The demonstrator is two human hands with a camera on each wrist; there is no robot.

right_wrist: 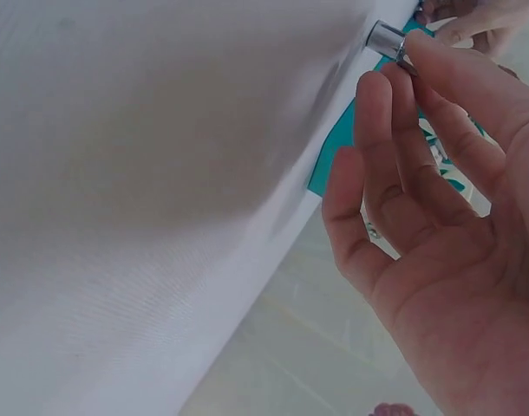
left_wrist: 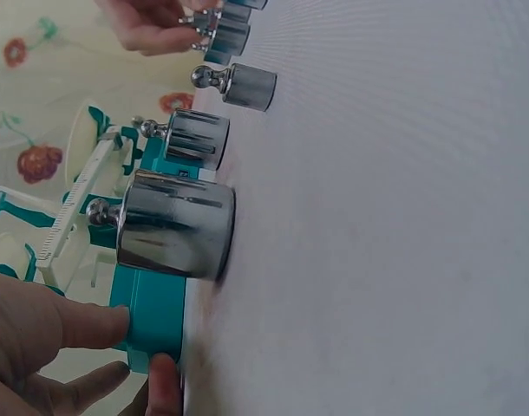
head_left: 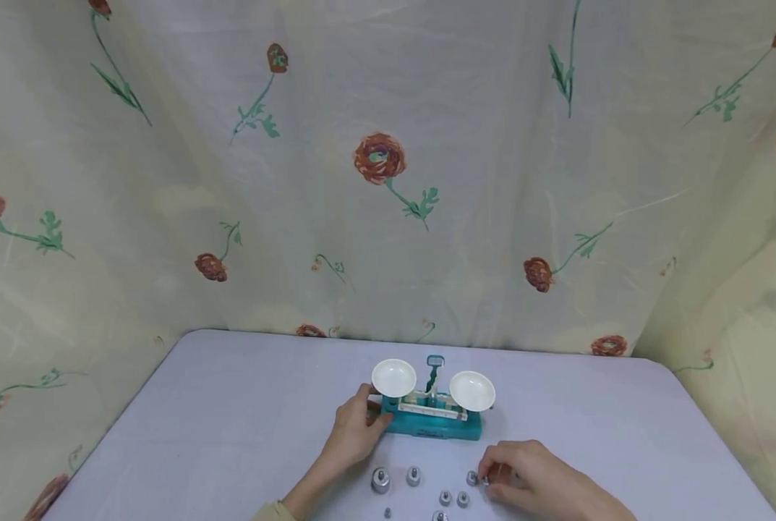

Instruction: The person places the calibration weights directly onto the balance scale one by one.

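A teal balance scale [head_left: 433,427] with two white pans stands on the table. My left hand [head_left: 354,433] grips the left end of its base, thumb at the front and fingers round the end; in the left wrist view the thumb [left_wrist: 95,322] presses on the teal base [left_wrist: 156,312]. My right hand [head_left: 536,477] is in front of the scale's right end, pinching a small metal weight [right_wrist: 387,40] by its knob between thumb and fingertips. Right beside those fingertips stands another weight [head_left: 471,478].
Several silver weights stand on the table before the scale, the largest [head_left: 380,480] nearest my left forearm and a tiny one [head_left: 388,512] closer to me. A pale tabletop [head_left: 251,412] runs back to a flowered curtain [head_left: 374,239].
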